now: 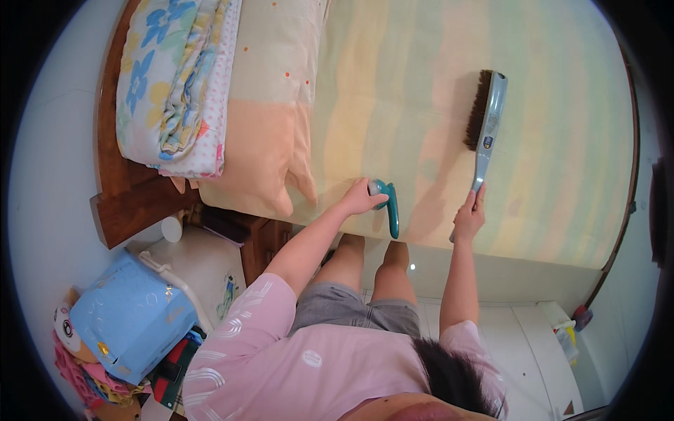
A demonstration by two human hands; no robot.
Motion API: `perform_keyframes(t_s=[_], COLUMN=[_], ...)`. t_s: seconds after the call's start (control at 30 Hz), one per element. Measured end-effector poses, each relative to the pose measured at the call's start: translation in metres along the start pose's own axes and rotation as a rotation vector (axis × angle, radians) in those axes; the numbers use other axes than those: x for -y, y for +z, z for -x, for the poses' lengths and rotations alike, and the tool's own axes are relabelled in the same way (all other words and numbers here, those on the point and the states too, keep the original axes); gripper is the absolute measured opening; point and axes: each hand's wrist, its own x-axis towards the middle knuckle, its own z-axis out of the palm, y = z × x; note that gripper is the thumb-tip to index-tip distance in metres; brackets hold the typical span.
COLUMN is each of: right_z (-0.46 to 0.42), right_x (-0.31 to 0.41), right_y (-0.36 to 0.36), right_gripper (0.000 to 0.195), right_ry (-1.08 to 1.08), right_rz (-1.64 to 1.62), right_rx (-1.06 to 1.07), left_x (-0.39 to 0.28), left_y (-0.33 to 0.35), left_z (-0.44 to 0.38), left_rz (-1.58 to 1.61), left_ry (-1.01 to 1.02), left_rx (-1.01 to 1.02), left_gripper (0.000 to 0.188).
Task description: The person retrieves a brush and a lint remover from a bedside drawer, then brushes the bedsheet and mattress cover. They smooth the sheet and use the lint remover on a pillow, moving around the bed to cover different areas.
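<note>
My left hand grips the clear, rounded head of a teal handheld fabric shaver, whose handle points back towards me. It is held at the near edge of the bed, over a striped bedsheet in pastel green, yellow and pink. In my right hand is the handle of a grey-blue bed brush with dark bristles. The brush points away from me over the sheet, its bristles facing left, and casts a shadow there. Whether its bristles touch the sheet, I cannot tell.
A peach pillow and a folded floral quilt lie at the bed's left end by a wooden headboard. Beside the bed stand a wooden nightstand and a blue box. My legs are close to the bed's side.
</note>
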Motion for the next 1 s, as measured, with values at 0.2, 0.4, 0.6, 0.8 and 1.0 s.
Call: perform_keyframes(t_s=[0.2,0.4,0.6,0.8,1.0], right_z=[0.029,0.017,-0.010,0.019,0.091], right_x=[-0.029,-0.004,-0.031,-0.014,0.036], right_y=[0.027,0.024,0.058,0.098,0.188], right_gripper=[0.039,0.033,0.042,0.042,0.029], right_ry=[-0.226,-0.465,-0.381,-0.507,-0.216], right_rz=[0.207,0.728,0.832,0.683,0.023], right_rx=[-0.020,-0.233,-0.076,-0.170,0.461], left_x=[0.001,-0.049,-0.057,-0.003,-0.005], left_y=[0.013,0.030,0.022,-0.023,-0.090], left_z=[0.023,0.017,0.008,0.021,0.048], left_rz=[-0.227,-0.548,-0.584,-0.367,-0.424], left_ry=[0.027,0.050,0.069,0.250,0.365], left_rx=[-0.131,-0.253,-0.169,-0.226,-0.402], left_gripper=[0.069,0.087,0.085,0.061,0.030])
